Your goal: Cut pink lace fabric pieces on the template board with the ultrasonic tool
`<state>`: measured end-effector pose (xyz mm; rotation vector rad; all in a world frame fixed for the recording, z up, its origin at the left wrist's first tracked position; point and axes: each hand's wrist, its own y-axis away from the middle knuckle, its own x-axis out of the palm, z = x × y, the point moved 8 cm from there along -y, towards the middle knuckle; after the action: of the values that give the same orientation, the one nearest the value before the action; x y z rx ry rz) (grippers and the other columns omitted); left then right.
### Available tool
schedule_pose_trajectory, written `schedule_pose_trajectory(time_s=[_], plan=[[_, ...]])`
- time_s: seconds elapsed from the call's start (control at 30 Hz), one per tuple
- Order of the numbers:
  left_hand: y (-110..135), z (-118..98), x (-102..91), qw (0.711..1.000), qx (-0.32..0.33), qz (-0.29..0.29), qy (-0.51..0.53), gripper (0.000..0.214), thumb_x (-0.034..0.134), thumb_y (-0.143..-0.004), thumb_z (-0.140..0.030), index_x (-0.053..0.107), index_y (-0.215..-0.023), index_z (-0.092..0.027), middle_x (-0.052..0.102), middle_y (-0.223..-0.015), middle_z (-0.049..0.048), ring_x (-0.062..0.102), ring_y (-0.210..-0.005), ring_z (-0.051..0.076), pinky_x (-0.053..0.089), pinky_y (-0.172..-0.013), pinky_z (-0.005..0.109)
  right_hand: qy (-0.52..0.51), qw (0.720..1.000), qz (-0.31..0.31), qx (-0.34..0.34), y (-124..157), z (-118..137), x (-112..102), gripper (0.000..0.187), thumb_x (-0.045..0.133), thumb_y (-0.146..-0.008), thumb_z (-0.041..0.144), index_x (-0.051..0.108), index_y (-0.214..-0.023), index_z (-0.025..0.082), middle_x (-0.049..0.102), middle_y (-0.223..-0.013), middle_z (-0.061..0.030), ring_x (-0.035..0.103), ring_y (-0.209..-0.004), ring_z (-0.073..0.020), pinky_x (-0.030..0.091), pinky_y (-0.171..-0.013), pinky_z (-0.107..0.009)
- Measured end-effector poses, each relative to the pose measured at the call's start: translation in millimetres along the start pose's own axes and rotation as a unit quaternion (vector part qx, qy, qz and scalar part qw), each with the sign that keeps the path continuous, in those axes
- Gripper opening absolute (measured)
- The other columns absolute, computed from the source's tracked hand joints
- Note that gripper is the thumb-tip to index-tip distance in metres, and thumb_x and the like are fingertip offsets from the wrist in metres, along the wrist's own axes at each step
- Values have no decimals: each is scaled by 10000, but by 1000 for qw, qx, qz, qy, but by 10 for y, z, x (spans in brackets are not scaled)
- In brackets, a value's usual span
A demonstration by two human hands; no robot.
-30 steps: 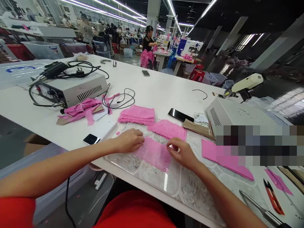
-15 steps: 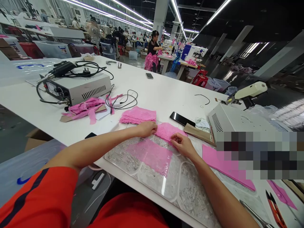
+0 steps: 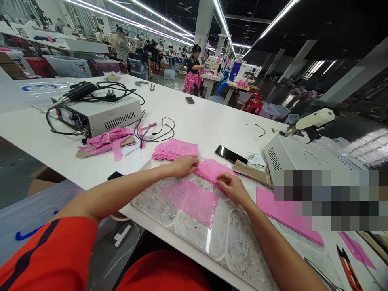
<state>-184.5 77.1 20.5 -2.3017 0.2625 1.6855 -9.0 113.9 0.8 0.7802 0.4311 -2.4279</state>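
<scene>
My left hand (image 3: pixel 185 165) is closed, fingertips pinching the left end of a small stack of pink lace pieces (image 3: pixel 212 166). At the near right edge of the same stack, my right hand (image 3: pixel 232 186) has its thumb and fingers pressed together on the lace. Just behind my left hand lies a second, thicker stack of pink lace (image 3: pixel 176 148). One thin, see-through pink lace piece (image 3: pixel 195 200) is spread flat in front of both hands, on a clear plastic sheet (image 3: pixel 200 242) with a patterned surface beneath.
Left stands a grey control box (image 3: pixel 115 115) with a handheld tool (image 3: pixel 77 93) and cables; pink strips (image 3: pixel 109 139) lie beside it. A black phone (image 3: pixel 230 154), brown card (image 3: pixel 253 174), folded pink fabric (image 3: pixel 287 216) and red-handled snips (image 3: pixel 348 266) lie right, near another grey box (image 3: pixel 300 155).
The camera view has shifted slightly. Both hands keep nearly the same hold on the lace stack, and the flat lace piece stays where it was.
</scene>
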Motion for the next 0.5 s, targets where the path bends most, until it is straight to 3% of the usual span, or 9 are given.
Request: schedule_pose_trajectory(time_s=[0.17, 0.3, 0.43, 0.5], plan=[[25, -115, -143, 999, -4, -32, 9, 143, 493, -911, -168, 625, -856, -178, 649, -903, 42, 607, -809, 171, 464, -697, 268, 46, 998, -40, -25, -69, 236, 17, 223, 611, -731, 386, 611, -863, 206, 628, -754, -25, 513, -588, -136, 427, -560, -282], [-9, -198, -149, 999, -2, -44, 29, 136, 493, -893, -166, 621, -852, -189, 666, -853, 31, 615, -808, 186, 442, -690, 266, 90, 992, -70, -52, -255, 505, 205, 290, 688, -668, 333, 624, -933, 236, 651, -977, -54, 569, -788, -181, 436, -673, -298], [-5, -219, -135, 996, -42, -68, 48, 136, 482, -902, -164, 615, -897, -192, 688, -905, 28, 630, -850, 173, 458, -745, 264, 93, 991, -86, -39, -442, 546, 294, 14, 599, -709, 231, 604, -711, 219, 649, -749, -41, 573, -693, -183, 419, -648, -305], [21, -232, -123, 992, -82, -80, 50, 126, 487, -905, -188, 612, -893, -180, 689, -902, 41, 632, -837, 174, 465, -726, 267, 77, 991, -104, -30, -480, 518, 211, 46, 576, -716, 235, 613, -701, 212, 660, -710, -38, 586, -658, -183, 425, -646, -310]])
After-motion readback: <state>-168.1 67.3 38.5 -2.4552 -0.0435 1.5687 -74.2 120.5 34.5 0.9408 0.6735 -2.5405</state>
